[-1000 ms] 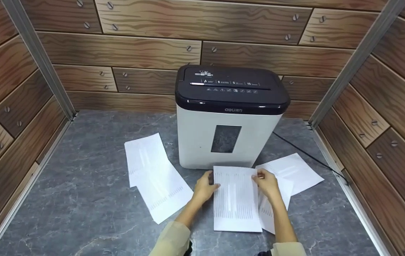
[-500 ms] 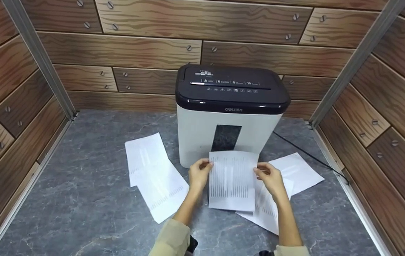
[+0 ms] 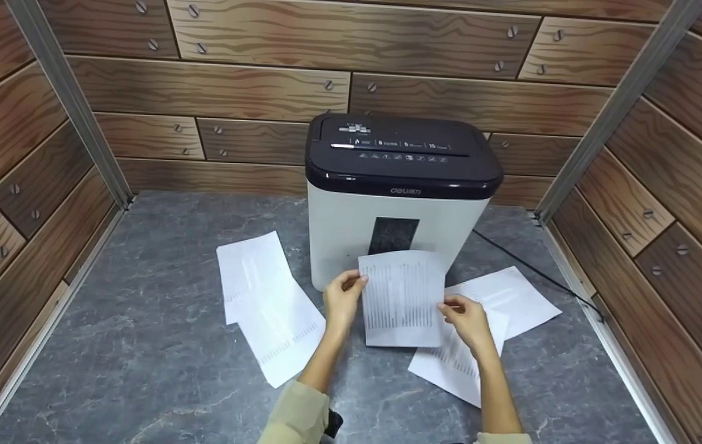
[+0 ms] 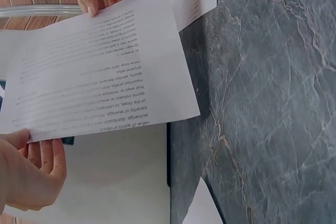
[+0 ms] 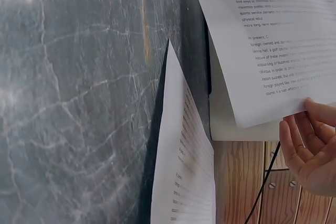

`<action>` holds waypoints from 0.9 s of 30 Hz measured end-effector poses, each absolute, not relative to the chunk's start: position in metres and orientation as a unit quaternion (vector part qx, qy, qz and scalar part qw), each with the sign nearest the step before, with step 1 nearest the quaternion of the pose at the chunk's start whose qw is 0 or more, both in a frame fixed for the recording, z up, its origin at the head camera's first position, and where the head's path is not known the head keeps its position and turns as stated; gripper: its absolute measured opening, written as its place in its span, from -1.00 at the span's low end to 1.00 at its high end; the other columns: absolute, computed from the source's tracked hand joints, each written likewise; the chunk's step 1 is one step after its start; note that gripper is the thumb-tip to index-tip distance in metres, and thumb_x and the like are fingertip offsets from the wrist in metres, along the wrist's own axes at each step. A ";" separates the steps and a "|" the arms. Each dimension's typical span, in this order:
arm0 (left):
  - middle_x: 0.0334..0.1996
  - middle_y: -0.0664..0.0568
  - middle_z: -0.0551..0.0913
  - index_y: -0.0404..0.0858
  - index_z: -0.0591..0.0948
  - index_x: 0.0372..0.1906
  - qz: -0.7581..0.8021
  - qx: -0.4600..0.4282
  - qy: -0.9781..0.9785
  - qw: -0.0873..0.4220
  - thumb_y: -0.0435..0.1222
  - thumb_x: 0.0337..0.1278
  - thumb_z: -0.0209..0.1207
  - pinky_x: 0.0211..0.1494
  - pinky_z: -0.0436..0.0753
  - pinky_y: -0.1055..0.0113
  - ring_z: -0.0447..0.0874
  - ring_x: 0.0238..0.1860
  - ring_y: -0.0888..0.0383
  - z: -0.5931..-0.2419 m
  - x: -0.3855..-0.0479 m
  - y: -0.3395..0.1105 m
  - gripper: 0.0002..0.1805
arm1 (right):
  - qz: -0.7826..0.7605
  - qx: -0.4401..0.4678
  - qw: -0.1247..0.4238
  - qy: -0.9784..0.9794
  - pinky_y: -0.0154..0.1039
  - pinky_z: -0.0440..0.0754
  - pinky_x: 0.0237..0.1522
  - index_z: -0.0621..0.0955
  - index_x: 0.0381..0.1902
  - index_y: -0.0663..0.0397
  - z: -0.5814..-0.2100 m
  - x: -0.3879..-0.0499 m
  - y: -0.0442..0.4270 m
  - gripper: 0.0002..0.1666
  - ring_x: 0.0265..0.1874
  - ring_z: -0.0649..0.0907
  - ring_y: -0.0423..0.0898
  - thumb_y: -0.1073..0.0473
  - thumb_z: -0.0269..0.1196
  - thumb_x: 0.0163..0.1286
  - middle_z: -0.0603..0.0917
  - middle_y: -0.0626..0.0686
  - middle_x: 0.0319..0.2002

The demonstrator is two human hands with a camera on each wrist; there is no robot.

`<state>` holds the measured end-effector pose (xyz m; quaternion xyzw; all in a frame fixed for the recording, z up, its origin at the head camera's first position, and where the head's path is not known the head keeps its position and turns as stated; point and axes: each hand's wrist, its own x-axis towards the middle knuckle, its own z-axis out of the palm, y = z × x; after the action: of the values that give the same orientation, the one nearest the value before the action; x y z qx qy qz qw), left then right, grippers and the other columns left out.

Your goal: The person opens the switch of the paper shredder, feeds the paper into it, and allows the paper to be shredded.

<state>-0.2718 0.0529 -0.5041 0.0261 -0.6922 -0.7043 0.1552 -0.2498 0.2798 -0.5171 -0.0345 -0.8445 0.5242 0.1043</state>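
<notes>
Both hands pinching, thumb against fingers: left hand (image 3: 342, 299) on the left edge of a printed sheet (image 3: 401, 302), right hand (image 3: 469, 324) on its right edge. Sheet held tilted above the grey bench (image 3: 160, 370), before the white, dark-topped shredder (image 3: 342, 228) — its upper edge hides the lower part of the window (image 3: 394, 235) in head view; contact, cannot tell. Left pages (image 3: 274, 324) overlap; right pages (image 3: 511, 296) likewise — black cord (image 3: 530, 266) running behind.
</notes>
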 end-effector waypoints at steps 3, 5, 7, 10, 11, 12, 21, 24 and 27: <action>-0.40 -0.09 0.67 -0.43 0.65 -0.25 -0.693 0.016 -0.700 0.171 -0.42 0.05 0.23 -0.31 0.61 0.34 0.63 -0.34 0.10 -0.503 -0.272 0.051 -0.84 | 0.523 -0.032 0.117 -0.844 -0.18 0.66 -0.35 0.59 -0.30 0.48 -0.515 -0.249 0.280 -0.86 -0.41 0.64 -0.02 0.43 0.22 0.19 0.64 0.25 -0.36; -0.40 -0.08 0.67 -0.42 0.65 -0.25 -0.688 0.011 -0.703 0.180 -0.42 0.04 0.23 -0.31 0.61 0.33 0.63 -0.35 0.10 -0.501 -0.272 0.049 -0.84 | 0.521 -0.032 0.122 -0.844 -0.20 0.66 -0.35 0.59 -0.30 0.49 -0.514 -0.248 0.279 -0.86 -0.40 0.64 0.00 0.44 0.21 0.19 0.64 0.26 -0.36; -0.40 -0.08 0.67 -0.41 0.66 -0.26 -0.681 0.008 -0.707 0.188 -0.42 0.03 0.24 -0.30 0.61 0.33 0.63 -0.34 0.10 -0.499 -0.272 0.047 -0.85 | 0.516 -0.030 0.127 -0.847 -0.20 0.66 -0.36 0.59 -0.30 0.49 -0.512 -0.248 0.279 -0.86 -0.41 0.64 0.00 0.45 0.21 0.19 0.65 0.26 -0.37; -0.39 -0.08 0.67 -0.41 0.66 -0.27 -0.681 0.003 -0.706 0.194 -0.41 0.04 0.24 -0.30 0.61 0.34 0.63 -0.35 0.09 -0.495 -0.272 0.044 -0.85 | 0.515 -0.026 0.130 -0.847 -0.15 0.66 -0.33 0.60 -0.30 0.48 -0.512 -0.248 0.280 -0.87 -0.40 0.64 0.00 0.45 0.20 0.20 0.65 0.26 -0.37; -0.38 -0.08 0.67 -0.40 0.66 -0.27 -0.682 0.002 -0.705 0.196 -0.40 0.04 0.24 -0.31 0.61 0.34 0.63 -0.35 0.10 -0.493 -0.272 0.043 -0.85 | 0.516 -0.024 0.131 -0.846 -0.14 0.66 -0.33 0.60 -0.31 0.48 -0.512 -0.248 0.280 -0.87 -0.40 0.64 0.01 0.45 0.21 0.20 0.65 0.26 -0.37; -0.38 -0.08 0.67 -0.40 0.66 -0.28 -0.681 0.001 -0.705 0.197 -0.40 0.04 0.24 -0.32 0.61 0.33 0.63 -0.35 0.10 -0.492 -0.271 0.043 -0.85 | 0.515 -0.021 0.132 -0.846 -0.14 0.66 -0.33 0.60 -0.31 0.47 -0.512 -0.248 0.280 -0.87 -0.40 0.65 0.02 0.45 0.21 0.19 0.65 0.26 -0.37; -0.38 -0.15 0.66 -0.46 0.64 -0.27 -0.716 0.004 -0.676 0.177 -0.43 0.06 0.23 -0.32 0.66 0.18 0.64 -0.38 0.06 -0.482 -0.269 0.038 -0.85 | 0.550 -0.016 0.121 -0.826 -0.27 0.65 -0.34 0.59 -0.29 0.50 -0.515 -0.249 0.280 -0.87 -0.38 0.65 0.02 0.47 0.19 0.20 0.64 0.25 -0.37; -0.35 -0.20 0.65 -0.50 0.63 -0.26 -0.722 0.002 -0.671 0.166 -0.44 0.07 0.21 -0.28 0.66 0.15 0.64 -0.35 0.00 -0.476 -0.267 0.037 -0.84 | 0.559 -0.015 0.123 -0.820 -0.31 0.65 -0.34 0.58 -0.29 0.51 -0.514 -0.249 0.280 -0.87 -0.37 0.65 0.05 0.47 0.19 0.21 0.64 0.26 -0.37; -0.34 -0.26 0.64 -0.55 0.61 -0.25 -0.725 -0.005 -0.670 0.158 -0.48 0.09 0.18 -0.24 0.65 0.12 0.63 -0.31 -0.09 -0.457 -0.256 0.035 -0.83 | 0.558 -0.015 0.130 -0.819 -0.33 0.64 -0.35 0.59 -0.29 0.51 -0.511 -0.250 0.280 -0.87 -0.38 0.66 0.08 0.46 0.19 0.22 0.64 0.27 -0.37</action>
<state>-0.2559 0.0354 -0.4574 -0.0049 -0.6701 -0.7252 0.1583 -0.2495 0.2803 -0.5110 -0.0146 -0.8192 0.5583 0.1301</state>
